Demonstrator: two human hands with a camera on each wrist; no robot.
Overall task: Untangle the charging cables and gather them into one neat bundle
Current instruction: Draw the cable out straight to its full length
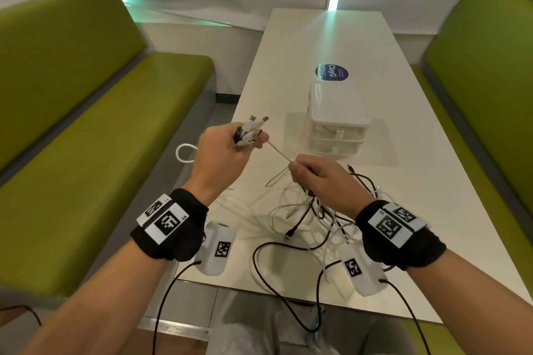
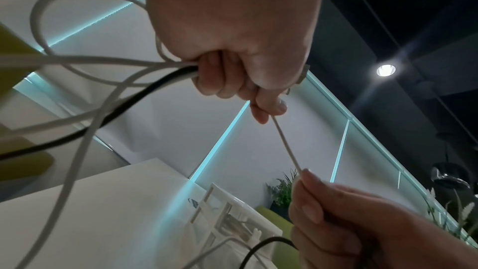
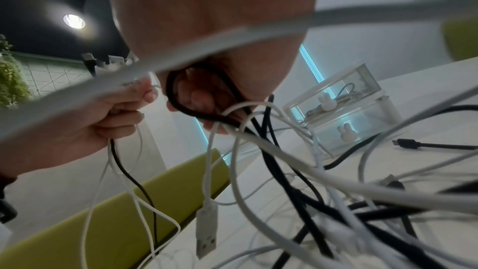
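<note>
Together, my hands worked above the white desk. My left hand had its grip curled round a cluster of cable plug ends, white and black, the plugs sticking out past my fingers. From there one taut white cable ran to my right hand, whose grip pinched it between thumb and fingertips while also holding black loops. Below lay the tangled charging cables on the desk, near a clear two-drawer organizer.
</note>
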